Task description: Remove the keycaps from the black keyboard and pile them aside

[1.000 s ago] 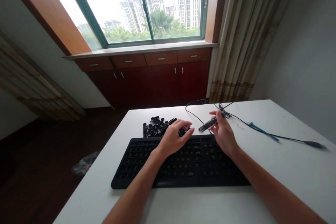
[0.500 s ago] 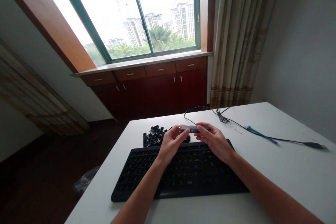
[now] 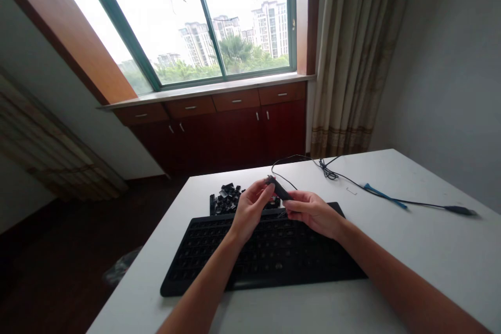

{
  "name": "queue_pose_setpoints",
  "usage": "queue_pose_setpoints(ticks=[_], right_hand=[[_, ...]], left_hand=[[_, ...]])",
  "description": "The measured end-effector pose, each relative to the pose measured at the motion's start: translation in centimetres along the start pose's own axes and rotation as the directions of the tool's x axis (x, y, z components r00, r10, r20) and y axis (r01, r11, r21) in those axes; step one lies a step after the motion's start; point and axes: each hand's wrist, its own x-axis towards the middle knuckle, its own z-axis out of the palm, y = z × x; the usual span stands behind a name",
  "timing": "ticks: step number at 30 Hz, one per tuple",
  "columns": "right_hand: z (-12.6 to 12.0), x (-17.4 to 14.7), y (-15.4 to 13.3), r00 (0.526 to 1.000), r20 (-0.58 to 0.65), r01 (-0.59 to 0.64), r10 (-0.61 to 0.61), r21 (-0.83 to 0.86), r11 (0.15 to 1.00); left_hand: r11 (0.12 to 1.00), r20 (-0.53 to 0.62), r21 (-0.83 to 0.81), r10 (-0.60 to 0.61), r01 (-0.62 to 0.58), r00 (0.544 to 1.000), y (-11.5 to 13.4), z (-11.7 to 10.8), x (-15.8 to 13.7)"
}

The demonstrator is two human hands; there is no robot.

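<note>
A long black keycap (image 3: 280, 190), shaped like a space bar, is held between both hands above the back edge of a keyboard. My left hand (image 3: 252, 207) pinches its far left end between thumb and fingers. At its near right end, my right hand (image 3: 313, 213) grips it the same way. Below my forearms lies the black keyboard (image 3: 266, 275), its key positions mostly bare of caps. Behind the keyboard, partly hidden by my left hand, is a pile of loose black keycaps (image 3: 227, 199).
On the white table (image 3: 410, 250), a thin black cable (image 3: 329, 171) runs to the right, bundled midway. A blue pry tool (image 3: 385, 196) touches the cable, with a small bent metal wire (image 3: 351, 191) beside it. A clear plastic bag (image 3: 121, 267) is on the floor at left.
The keycap has turned from level to slanted, its left end now up and away, its right end lower. My right hand has dropped slightly. The whole view has shifted a little.
</note>
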Motion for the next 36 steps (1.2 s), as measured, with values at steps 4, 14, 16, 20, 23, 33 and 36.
queue_pose_setpoints(ticks=[4, 14, 16, 20, 23, 33, 36], right_hand=[[0.1, 0.3, 0.0, 0.997, -0.061, 0.053, -0.045, 0.128, 0.99], [-1.0, 0.4, -2.0, 0.929, -0.203, 0.322, -0.309, 0.036, 0.946], [-1.2, 0.3, -2.3, 0.922, -0.206, 0.344, -0.327, 0.05, 0.938], [-1.3, 0.0, -2.7, 0.923, -0.216, 0.341, -0.32, 0.069, 0.937], [-1.2, -0.1, -2.9, 0.923, -0.216, 0.343, -0.319, 0.083, 0.936], [-0.4, 0.1, -2.4, 0.894, -0.322, 0.374, -0.312, 0.154, 0.915], [-0.4, 0.2, -2.3, 0.889, -0.34, 0.363, -0.306, 0.116, 0.925]], left_hand=[[0.994, 0.013, 0.096, 0.048, -0.049, 0.999, -0.3, 0.6, -0.2], [0.904, 0.184, 0.384, 0.125, -0.188, 0.975, -1.6, 2.6, -1.6], [0.861, 0.218, 0.451, 0.15, -0.236, 0.964, -1.7, 2.9, -2.0], [0.779, 0.278, 0.542, 0.188, -0.315, 0.942, -1.9, 3.1, -2.5], [0.742, 0.316, 0.574, 0.191, -0.347, 0.929, -2.1, 3.2, -2.7], [0.523, 0.443, 0.706, 0.2, -0.477, 0.874, -1.9, 3.5, -3.1], [0.487, 0.486, 0.708, 0.189, -0.511, 0.853, -1.9, 3.5, -3.2]])
